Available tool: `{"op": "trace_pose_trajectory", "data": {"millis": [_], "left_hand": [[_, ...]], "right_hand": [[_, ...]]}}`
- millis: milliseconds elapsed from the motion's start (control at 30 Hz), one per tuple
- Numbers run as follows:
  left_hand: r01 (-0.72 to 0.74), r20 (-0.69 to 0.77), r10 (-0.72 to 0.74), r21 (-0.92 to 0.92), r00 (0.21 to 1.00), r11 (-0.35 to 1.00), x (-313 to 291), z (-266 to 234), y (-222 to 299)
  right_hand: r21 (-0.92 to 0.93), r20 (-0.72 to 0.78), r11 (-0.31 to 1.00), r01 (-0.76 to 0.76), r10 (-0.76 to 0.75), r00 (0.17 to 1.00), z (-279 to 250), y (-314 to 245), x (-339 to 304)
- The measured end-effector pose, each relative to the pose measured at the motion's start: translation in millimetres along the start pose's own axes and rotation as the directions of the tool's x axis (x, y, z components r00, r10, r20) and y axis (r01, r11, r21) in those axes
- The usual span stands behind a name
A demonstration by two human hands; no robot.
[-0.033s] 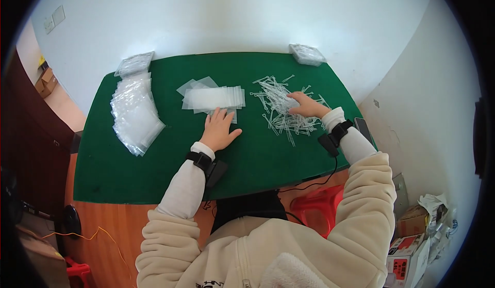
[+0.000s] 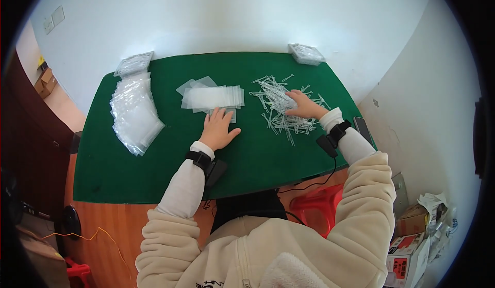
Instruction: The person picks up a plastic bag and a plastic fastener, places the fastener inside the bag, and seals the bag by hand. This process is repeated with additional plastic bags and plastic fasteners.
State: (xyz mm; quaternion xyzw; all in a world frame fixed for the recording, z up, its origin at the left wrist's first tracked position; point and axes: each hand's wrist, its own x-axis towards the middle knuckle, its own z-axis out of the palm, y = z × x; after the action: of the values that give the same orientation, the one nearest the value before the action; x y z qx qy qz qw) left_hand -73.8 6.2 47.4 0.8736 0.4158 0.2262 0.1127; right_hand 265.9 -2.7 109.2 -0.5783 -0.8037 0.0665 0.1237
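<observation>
My left hand [image 2: 218,129] lies with fingers spread, its fingertips at the near edge of a fanned stack of small clear plastic sheets or bags [image 2: 206,98] in the middle of the table. Over on the right, my right hand [image 2: 305,105] rests on a loose pile of thin clear sticks with looped ends [image 2: 276,96]. Its thumb and forefinger are apart, and no stick shows between them; the other fingers are partly hidden. A larger overlapping row of clear plastic bags [image 2: 135,113] runs down the left side.
Packed clear bundles stand at the far left corner [image 2: 134,64] and far right corner [image 2: 307,54] of the green table [image 2: 206,169]. A phone [image 2: 362,128] lies at the right edge. Below are a red stool [image 2: 317,210] and, to the right, boxes [image 2: 410,257].
</observation>
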Motion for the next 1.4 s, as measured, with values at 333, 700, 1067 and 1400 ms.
{"op": "trace_pose_trajectory", "data": {"millis": [333, 700, 1067, 1400], "left_hand": [[0.151, 0.012, -0.154, 0.157, 0.988, 0.976, -27.5, -24.7, -8.2], [0.285, -0.12, -0.268, 0.166, 0.956, 0.944, -47.1, -25.5, -20.2], [-0.018, -0.436, -0.062, -0.176, 0.898, 0.984, -45.7, -31.8, -0.8], [-0.105, -0.437, 0.015, -0.183, 0.899, 0.977, -47.2, -50.4, 1.7]], "right_hand": [[-0.26, 0.034, 0.952, 0.16, -0.156, 0.987, 28.1, -36.2, -7.9], [-0.416, 0.012, 0.881, -0.224, 0.252, 0.968, 10.4, -66.2, -37.3], [-0.139, -0.233, 0.99, -0.032, -0.002, 0.972, 2.6, -72.1, -27.9], [0.11, -0.399, 0.993, -0.041, 0.082, 0.913, -15.7, -119.2, 5.9]]}}
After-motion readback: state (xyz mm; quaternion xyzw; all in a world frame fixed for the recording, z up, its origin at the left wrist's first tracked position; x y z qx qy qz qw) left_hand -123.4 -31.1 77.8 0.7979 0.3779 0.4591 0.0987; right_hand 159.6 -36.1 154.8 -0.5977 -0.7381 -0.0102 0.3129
